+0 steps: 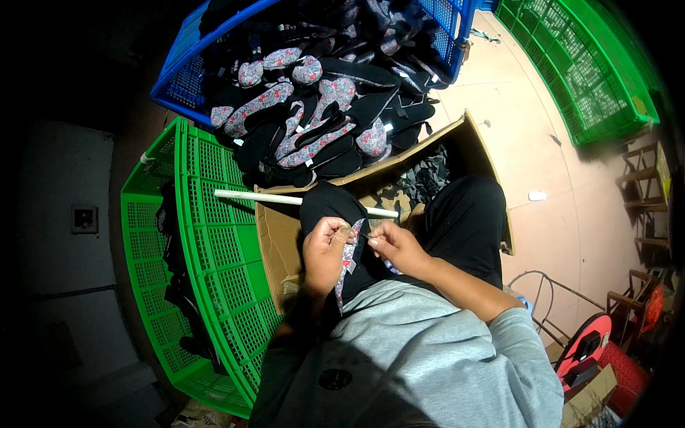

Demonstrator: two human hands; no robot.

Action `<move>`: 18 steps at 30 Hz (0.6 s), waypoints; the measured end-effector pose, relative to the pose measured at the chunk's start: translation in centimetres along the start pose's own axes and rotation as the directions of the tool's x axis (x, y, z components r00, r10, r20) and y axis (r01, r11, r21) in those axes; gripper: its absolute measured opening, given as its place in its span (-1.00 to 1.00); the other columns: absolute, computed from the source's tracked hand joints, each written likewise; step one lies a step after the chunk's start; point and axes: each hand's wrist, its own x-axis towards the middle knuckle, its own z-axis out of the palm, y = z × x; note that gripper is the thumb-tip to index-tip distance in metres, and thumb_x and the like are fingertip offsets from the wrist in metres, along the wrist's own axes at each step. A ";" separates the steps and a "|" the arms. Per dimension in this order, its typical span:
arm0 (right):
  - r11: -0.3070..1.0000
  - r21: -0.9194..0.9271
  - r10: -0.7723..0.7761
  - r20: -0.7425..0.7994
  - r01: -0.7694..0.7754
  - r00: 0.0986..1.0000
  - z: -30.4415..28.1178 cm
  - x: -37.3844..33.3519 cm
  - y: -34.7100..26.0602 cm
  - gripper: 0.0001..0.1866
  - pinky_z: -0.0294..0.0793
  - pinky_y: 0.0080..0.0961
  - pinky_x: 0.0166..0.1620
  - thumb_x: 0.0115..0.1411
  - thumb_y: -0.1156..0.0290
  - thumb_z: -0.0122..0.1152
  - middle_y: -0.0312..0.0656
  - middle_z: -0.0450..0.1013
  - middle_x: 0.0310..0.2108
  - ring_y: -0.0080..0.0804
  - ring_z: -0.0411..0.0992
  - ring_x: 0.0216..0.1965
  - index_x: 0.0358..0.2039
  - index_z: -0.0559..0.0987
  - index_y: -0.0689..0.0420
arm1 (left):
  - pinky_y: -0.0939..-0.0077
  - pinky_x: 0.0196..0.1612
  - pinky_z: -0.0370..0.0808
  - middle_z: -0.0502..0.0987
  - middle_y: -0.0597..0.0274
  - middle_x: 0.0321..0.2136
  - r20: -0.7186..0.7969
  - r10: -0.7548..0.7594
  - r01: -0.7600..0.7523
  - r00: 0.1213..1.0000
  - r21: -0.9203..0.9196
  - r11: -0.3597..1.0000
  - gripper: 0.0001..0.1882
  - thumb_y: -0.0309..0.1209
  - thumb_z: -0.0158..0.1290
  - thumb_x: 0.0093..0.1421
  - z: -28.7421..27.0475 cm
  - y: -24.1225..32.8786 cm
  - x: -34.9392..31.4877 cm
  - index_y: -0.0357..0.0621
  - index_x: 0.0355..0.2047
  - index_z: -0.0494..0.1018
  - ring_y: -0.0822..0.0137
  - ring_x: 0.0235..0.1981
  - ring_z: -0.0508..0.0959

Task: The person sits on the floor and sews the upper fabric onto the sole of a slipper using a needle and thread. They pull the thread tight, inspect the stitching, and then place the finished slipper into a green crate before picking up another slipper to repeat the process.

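My left hand [326,246] is closed on the upper end of a narrow padded fabric piece [347,269], grey floral with red spots and a dark edge, which hangs down over my lap. Close beside it, my right hand [399,247] pinches thumb against fingers at the piece's right edge. A thin dark strand or tip shows between the two hands, too small to name. Something small and blue [391,267] peeks out under my right hand. Just beyond my hands, a white rod [278,197] runs crosswise, passing behind my knee.
Ahead, a blue crate [187,80] overflows with black and floral padded pieces [314,107]. An open cardboard box [275,239] with dark scraps surrounds my knees. Green crates stand at left [221,242] and far right [581,78]. A red round-topped stool [586,342] is at lower right.
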 end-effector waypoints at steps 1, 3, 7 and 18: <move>0.998 0.058 -0.014 0.013 0.014 1.000 0.0 -0.3 0.2 -0.84 0.38 -0.58 -0.36 0.28 0.39 0.17 -0.31 0.41 -0.51 -0.60 0.36 -0.47 -0.27 0.43 0.20 | 0.65 -0.28 0.45 0.51 0.28 -0.45 -0.007 -0.010 0.010 1.000 -0.028 1.000 -0.92 -0.50 0.02 0.31 -0.1 -0.1 0.0 -0.28 -0.32 0.42 0.54 -0.41 0.48; 0.994 0.108 -0.037 0.043 0.032 0.998 0.0 -0.8 0.5 -0.85 0.37 -0.60 -0.35 0.28 0.42 0.17 -0.33 0.39 -0.49 -0.65 0.33 -0.46 -0.27 0.42 0.20 | 0.66 -0.28 0.45 0.50 0.29 -0.46 -0.006 -0.005 0.005 1.000 -0.051 0.999 -0.91 -0.50 0.02 0.31 -0.1 0.0 0.0 -0.28 -0.31 0.42 0.54 -0.41 0.48; 0.997 0.012 -0.077 0.099 0.077 0.992 -0.1 -1.3 0.2 -0.85 0.37 -0.59 -0.34 0.28 0.41 0.17 -0.32 0.40 -0.48 -0.61 0.33 -0.45 -0.26 0.42 0.19 | 0.63 -0.27 0.44 0.50 0.28 -0.45 0.000 0.002 -0.002 1.000 -0.055 0.999 -0.86 -0.40 0.03 0.33 -0.1 0.4 -0.1 -0.21 -0.31 0.39 0.52 -0.42 0.47; 0.908 -0.371 -0.171 0.103 0.198 0.980 0.1 -1.5 -2.2 -0.76 0.47 -0.33 -0.27 0.25 0.27 0.18 -0.08 0.50 -0.41 -0.14 0.52 -0.35 -0.21 0.44 0.15 | 0.66 -0.29 0.44 0.51 0.31 -0.46 -0.001 0.019 -0.019 1.000 -0.054 0.998 -0.88 -0.42 0.04 0.32 0.1 0.7 -0.3 -0.22 -0.31 0.41 0.54 -0.44 0.48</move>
